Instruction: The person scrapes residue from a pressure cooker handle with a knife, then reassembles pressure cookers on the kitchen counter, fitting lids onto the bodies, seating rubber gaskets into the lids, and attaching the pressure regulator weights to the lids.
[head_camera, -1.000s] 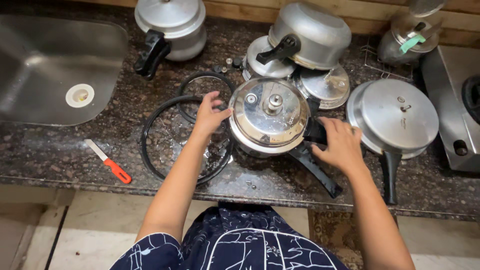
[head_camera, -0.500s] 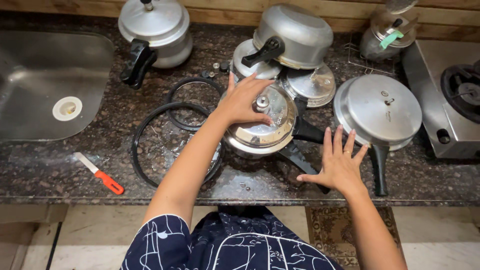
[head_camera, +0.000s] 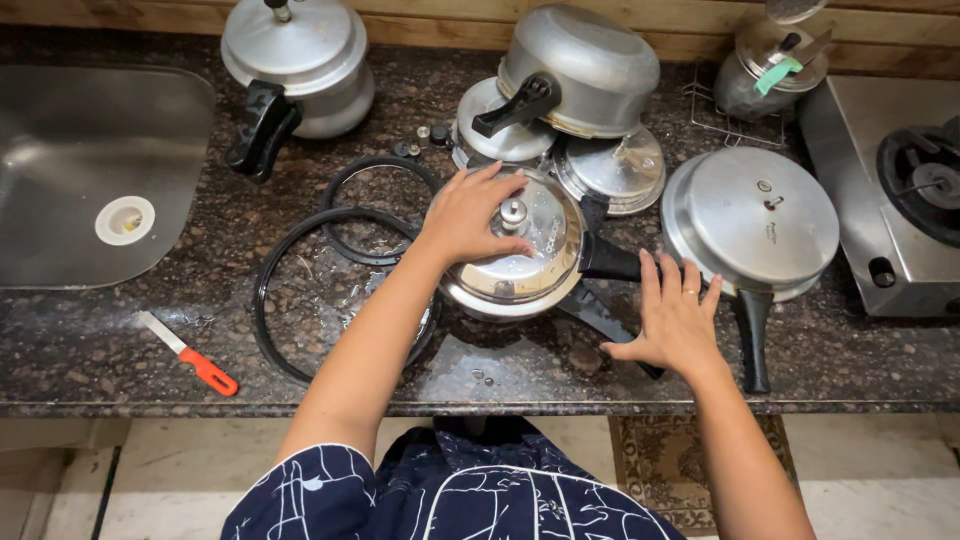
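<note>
The left hand (head_camera: 470, 213) lies palm-down, fingers spread and grasping nothing, on the lid (head_camera: 520, 245) of the pressure cooker (head_camera: 505, 290) at the middle of the granite counter (head_camera: 120, 340) — its black handles (head_camera: 610, 290) point toward four o'clock. The right hand (head_camera: 672, 322), fingers splayed and released, rests flat over the lower handle's end. To seat the lid well, I judge the left palm should press evenly beside the knob while the right steadies the handle — the loose rubber gaskets (head_camera: 300, 300) at nine o'clock stay clear.

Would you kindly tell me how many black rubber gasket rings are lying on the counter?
2. The large gasket ring lies left of the cooker under the left hand, partly hidden by the forearm. The small gasket ring lies just behind it, overlapping it. Others may be hidden among the pots.
</note>
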